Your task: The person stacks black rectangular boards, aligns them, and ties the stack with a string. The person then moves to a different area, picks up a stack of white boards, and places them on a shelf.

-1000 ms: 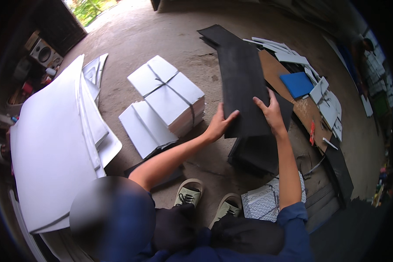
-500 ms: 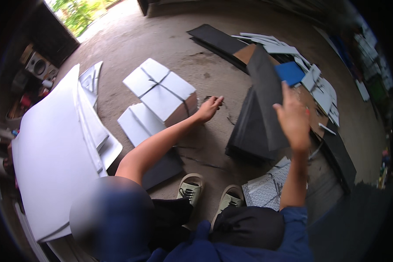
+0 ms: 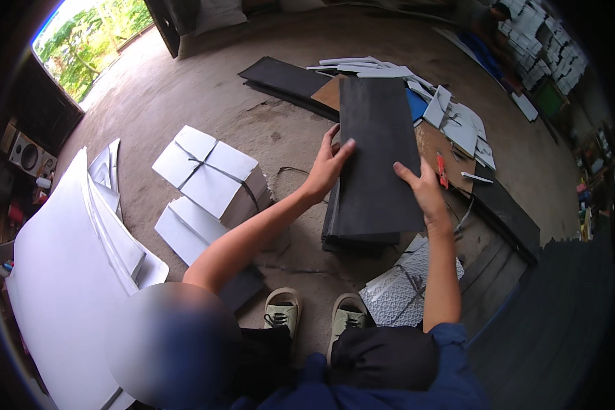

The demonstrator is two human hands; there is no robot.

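A long black rectangular sheet [image 3: 377, 150] lies between my two hands, above a stack of similar black sheets [image 3: 352, 244]. My left hand [image 3: 326, 167] grips its left edge, thumb over the top face. On the opposite edge, my right hand [image 3: 427, 197] holds it the same way, its fingers partly hidden at the side. Just right of that hand, a red cutter knife [image 3: 442, 171] rests on a brown board [image 3: 461, 161]. The sheet covers most of the stack, so I cannot tell whether it touches it.
White blocks of stacked sheets tied with black cord [image 3: 212, 171] stand left of centre. Large white sheets [image 3: 61, 273] fill the far left. A textured white bundle [image 3: 400, 290] lies near my right foot. White offcuts [image 3: 461, 130] and long black strips [image 3: 287, 78] lie beyond. Another person [image 3: 488, 37] is at the far right.
My left hand has come right from beside the white block onto the sheet's left edge. The sheet has turned from slanting to nearly straight, and my right hand now grips its right edge.
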